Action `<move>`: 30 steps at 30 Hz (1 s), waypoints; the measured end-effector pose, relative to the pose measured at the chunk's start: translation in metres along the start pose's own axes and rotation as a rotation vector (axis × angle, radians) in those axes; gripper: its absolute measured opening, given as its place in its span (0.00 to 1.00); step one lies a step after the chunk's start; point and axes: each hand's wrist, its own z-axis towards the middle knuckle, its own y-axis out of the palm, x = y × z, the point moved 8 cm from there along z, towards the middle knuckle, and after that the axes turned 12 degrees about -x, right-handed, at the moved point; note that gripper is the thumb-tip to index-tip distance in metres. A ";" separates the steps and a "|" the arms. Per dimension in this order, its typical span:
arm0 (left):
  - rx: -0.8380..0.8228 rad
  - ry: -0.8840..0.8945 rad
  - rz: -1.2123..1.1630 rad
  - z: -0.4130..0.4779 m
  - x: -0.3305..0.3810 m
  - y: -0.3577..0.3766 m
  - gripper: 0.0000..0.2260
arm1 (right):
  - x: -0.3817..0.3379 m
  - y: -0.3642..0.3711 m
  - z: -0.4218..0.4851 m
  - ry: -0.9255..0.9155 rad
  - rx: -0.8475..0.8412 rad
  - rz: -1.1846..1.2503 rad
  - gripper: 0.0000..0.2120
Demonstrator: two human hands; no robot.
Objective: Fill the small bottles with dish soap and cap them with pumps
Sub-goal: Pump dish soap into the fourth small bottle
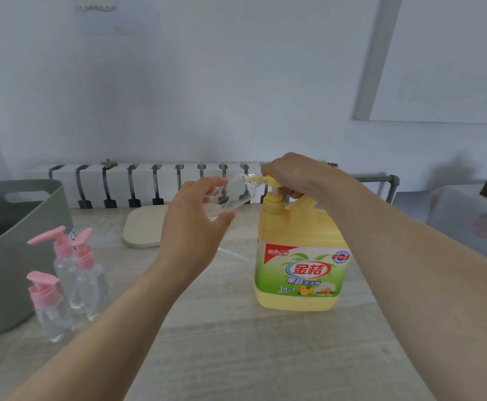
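**Bottle mouth meets the nozzle**

The left hand (191, 227) has the clear small bottle (230, 198) up off the table (236, 342), pinched between thumb and fingers. It's tipped on its side, its open neck right at the spout of the yellow pump (272, 188). The right hand (291, 175) sits on top of that pump, fingers curled down around its head. The dish soap jug (300, 273) stands upright beneath. Over on the left, three pink-capped bottles (71, 273) cluster just beside the grey basket (5, 256).
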 end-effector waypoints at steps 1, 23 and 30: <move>-0.001 0.001 -0.003 0.000 0.000 0.000 0.21 | 0.000 0.000 0.001 0.004 0.006 -0.009 0.16; 0.010 -0.004 -0.008 0.000 0.004 -0.007 0.22 | -0.003 -0.003 -0.019 -0.162 -0.127 0.346 0.18; 0.007 -0.005 -0.005 0.000 0.004 -0.005 0.21 | 0.000 0.000 -0.010 -0.109 -0.085 0.311 0.17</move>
